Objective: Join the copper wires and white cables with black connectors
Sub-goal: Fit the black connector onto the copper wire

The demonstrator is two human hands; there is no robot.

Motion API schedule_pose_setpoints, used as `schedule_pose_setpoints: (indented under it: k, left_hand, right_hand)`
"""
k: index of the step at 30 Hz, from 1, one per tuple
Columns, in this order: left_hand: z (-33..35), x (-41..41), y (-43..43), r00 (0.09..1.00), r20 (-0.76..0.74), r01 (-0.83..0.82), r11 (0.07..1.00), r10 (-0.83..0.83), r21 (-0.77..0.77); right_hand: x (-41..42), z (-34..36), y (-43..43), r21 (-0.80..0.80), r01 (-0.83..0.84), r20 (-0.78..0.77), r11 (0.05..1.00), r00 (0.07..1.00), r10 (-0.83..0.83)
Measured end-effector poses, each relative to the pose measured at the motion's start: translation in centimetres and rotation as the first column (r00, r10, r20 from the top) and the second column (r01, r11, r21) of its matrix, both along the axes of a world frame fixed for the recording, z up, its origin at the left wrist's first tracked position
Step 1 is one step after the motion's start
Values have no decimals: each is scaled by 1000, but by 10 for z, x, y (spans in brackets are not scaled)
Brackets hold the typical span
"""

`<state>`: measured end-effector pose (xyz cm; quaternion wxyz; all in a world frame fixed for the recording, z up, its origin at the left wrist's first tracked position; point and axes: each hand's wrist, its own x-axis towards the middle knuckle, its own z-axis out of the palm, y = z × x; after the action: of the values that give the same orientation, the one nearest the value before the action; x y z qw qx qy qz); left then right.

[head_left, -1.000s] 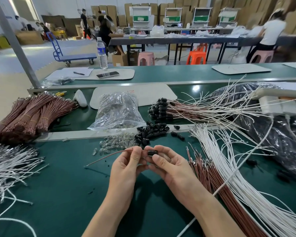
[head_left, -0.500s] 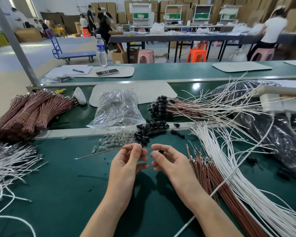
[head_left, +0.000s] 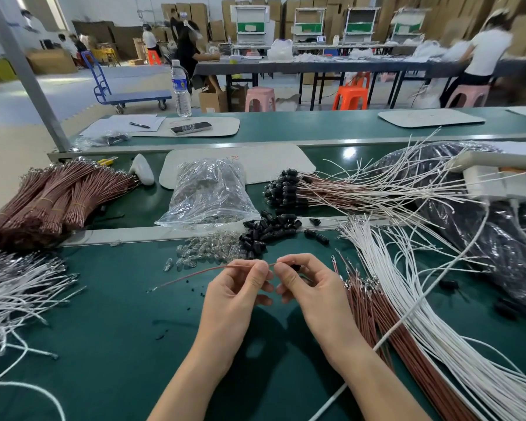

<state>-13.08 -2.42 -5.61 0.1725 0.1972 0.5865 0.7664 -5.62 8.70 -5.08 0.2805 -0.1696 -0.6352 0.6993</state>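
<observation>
Pinching the copper wire (head_left: 195, 273) just behind its tip, left hand (head_left: 234, 299) is aiming it at the black connector (head_left: 293, 266) right hand (head_left: 313, 293) is nipping, above the green mat (head_left: 104, 329); I'd be entering dead straight.

One thin copper wire (head_left: 195, 273), slanting down to the left, is pinched by the left hand (head_left: 237, 296) and met at its end by a black connector (head_left: 294, 266) held in the right hand (head_left: 313, 290), while loose connectors (head_left: 264, 230) are heaped just behind and more copper wires (head_left: 407, 344) and white cables (head_left: 438, 314) are fanned side by side at the right.
</observation>
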Motion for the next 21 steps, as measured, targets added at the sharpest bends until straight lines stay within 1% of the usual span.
schedule_pose_setpoints:
  k: [4, 7, 11, 13, 16, 18, 21]
  left_hand:
    - [2, 0, -2, 999, -34, 41, 999, -41, -6]
    - [2, 0, -2, 998, -52, 42, 999, -43, -11]
    - [2, 0, -2, 999, -52, 0, 1000, 0, -3]
    - [2, -1, -2, 999, -26, -37, 999, 38, 13]
    - [3, -2, -1, 999, 4, -50, 998, 50, 23]
    - [3, -1, -1, 999, -3, -40, 999, 40, 18]
    - [3, -1, -1, 999, -1, -54, 998, 54, 23]
  right_hand:
    - [0, 0, 1, -53, 0, -8, 999, 1000, -1]
    - [-1, 0, 2, -65, 5, -9, 998, 1000, -6]
    - [-1, 1, 1, -123, -23, -30, 992, 999, 20]
    - [-1, 2, 2, -148, -31, -39, 989, 999, 25]
    - [-1, 4, 3, -249, -9, -74, 968, 997, -9]
    - [-1, 3, 5, -348, -27, -118, 937, 993, -16]
    - [-2, 2, 7, -422, -75, -152, 903, 988, 11]
